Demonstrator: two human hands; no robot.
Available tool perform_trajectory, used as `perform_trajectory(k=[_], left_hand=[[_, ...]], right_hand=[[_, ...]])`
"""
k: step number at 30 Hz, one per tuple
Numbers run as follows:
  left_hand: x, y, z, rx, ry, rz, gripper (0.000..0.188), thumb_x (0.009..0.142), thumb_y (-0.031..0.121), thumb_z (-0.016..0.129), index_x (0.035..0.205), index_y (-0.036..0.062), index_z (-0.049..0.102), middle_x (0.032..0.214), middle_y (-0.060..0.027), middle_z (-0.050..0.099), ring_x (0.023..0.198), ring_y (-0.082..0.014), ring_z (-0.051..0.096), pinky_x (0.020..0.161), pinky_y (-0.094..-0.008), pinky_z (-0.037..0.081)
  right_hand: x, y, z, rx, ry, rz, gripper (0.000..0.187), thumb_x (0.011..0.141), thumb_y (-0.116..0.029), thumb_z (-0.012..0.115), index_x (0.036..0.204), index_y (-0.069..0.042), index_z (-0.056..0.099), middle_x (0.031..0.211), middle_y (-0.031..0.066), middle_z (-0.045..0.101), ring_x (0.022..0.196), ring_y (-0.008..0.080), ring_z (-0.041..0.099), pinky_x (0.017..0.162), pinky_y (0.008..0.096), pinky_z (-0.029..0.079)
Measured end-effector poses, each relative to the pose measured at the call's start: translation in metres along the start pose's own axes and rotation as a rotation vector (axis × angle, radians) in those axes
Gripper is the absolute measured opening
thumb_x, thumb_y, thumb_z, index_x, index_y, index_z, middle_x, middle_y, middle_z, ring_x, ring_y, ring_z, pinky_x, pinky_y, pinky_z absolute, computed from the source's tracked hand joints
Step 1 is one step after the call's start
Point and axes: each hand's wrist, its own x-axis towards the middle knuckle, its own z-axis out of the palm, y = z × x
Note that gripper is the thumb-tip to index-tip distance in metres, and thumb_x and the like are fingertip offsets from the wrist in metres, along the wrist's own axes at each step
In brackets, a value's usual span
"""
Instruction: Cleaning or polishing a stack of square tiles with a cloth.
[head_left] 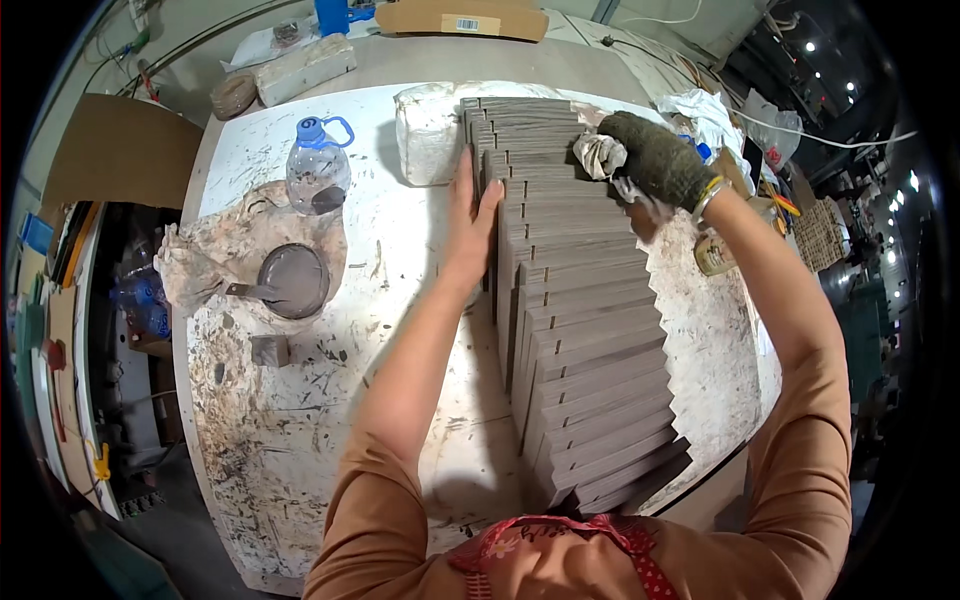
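A long row of grey wood-grain boards (590, 290) stands on edge, packed side by side, with a small slot near the left end of many of them. My bare left hand (474, 222) rests against the left ends near the far part of the row, fingers stretched out. My right hand (660, 165), in a dark green work glove, is closed on a crumpled, stained cloth (601, 156) over the right side of the far boards. A white wrapped block (430, 135) stands beside the far left end of the row.
On the stained white table (300, 440) at left are a cut-down plastic jug (318, 170) with a blue handle, a round dish of grey paste (300, 275) with a spatula, a rag (195, 275) and a small grey block (270, 350). A jar (714, 256) stands right of the boards.
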Motion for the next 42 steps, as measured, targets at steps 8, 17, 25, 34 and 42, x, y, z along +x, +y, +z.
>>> perform_trajectory(k=[8,17,25,34,42], left_hand=[[0.005,-0.019,0.004,-0.092,-0.008,0.093,0.067,0.097,0.039,0.049,0.15,0.0073,0.021,0.146,-0.0211,0.028,0.137,-0.0327,0.029,0.112,-0.04,0.026],[0.0,-0.009,-0.001,-0.086,0.029,0.033,0.07,0.096,0.047,0.048,0.151,0.0134,0.021,0.149,-0.0181,0.025,0.138,-0.0314,0.027,0.113,-0.0399,0.025],[-0.002,-0.01,-0.01,-0.057,0.048,0.122,0.067,0.097,0.043,0.049,0.149,0.0082,0.025,0.148,-0.0199,0.029,0.138,-0.0316,0.027,0.113,-0.0402,0.024],[-0.001,-0.006,-0.005,-0.193,0.01,-0.009,0.072,0.095,0.046,0.051,0.151,0.0116,0.022,0.148,-0.0168,0.026,0.137,-0.0299,0.029,0.113,-0.0402,0.026],[0.001,-0.014,-0.001,-0.147,0.054,0.041,0.069,0.096,0.045,0.049,0.15,0.0111,0.023,0.147,-0.0169,0.028,0.136,-0.03,0.031,0.112,-0.0396,0.027]], right_hand=[[0.082,-0.054,0.055,-0.176,0.225,-0.593,0.031,0.08,-0.015,0.061,0.107,-0.002,0.058,0.108,0.0188,0.059,0.102,0.0362,0.057,0.091,0.0405,0.045],[0.062,-0.024,-0.008,-0.005,0.004,0.167,0.02,0.091,-0.024,0.057,0.088,-0.005,0.06,0.073,0.007,0.064,0.059,0.0178,0.06,0.054,0.0327,0.049],[0.068,-0.014,0.011,0.329,-0.193,0.432,0.023,0.081,-0.011,0.058,0.102,-0.002,0.061,0.1,0.0165,0.062,0.085,0.0312,0.063,0.076,0.039,0.05],[0.089,-0.056,0.023,-0.012,-0.17,0.165,0.019,0.08,-0.007,0.059,0.098,-0.002,0.057,0.095,0.0182,0.064,0.088,0.0331,0.063,0.076,0.0405,0.049],[0.095,-0.02,-0.002,-0.196,-0.159,0.118,0.013,0.083,-0.012,0.058,0.095,-0.009,0.061,0.094,0.0155,0.064,0.085,0.0308,0.064,0.077,0.0402,0.049]])
